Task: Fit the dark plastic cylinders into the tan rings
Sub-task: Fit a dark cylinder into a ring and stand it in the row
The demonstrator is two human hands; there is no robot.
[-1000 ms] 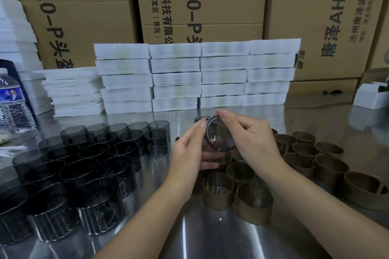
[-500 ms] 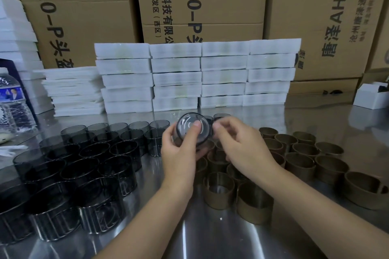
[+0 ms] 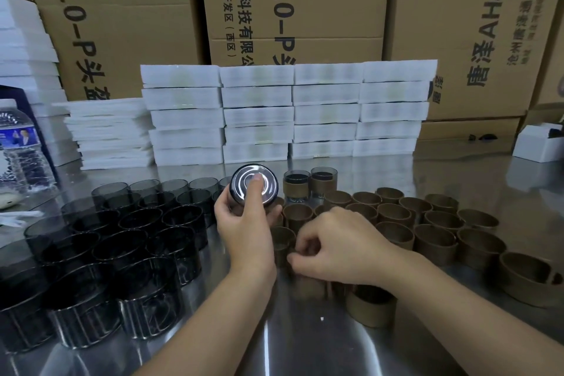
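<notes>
At twelve o'clock from the left hand (image 3: 244,223), its closed fingers have carried the dark cylinder (image 3: 254,185) leftward; right hand (image 3: 338,247) has dropped, curled over tan rings (image 3: 393,217), grip hidden.

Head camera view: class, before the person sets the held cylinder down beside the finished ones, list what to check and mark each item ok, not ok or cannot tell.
1. Left hand has a grip on the held cylinder: ok.
2. Tan ring seated around that cylinder: cannot tell, the fingers hide its lower wall.
3. Two finished cylinders standing upright at the back: ok.
4. Bare steel table beside them for one more: ok.
5. Right hand at the loose tan rings: ok; whether it grips one: cannot tell.
6. Dark cylinders left to fit: ok.
</notes>
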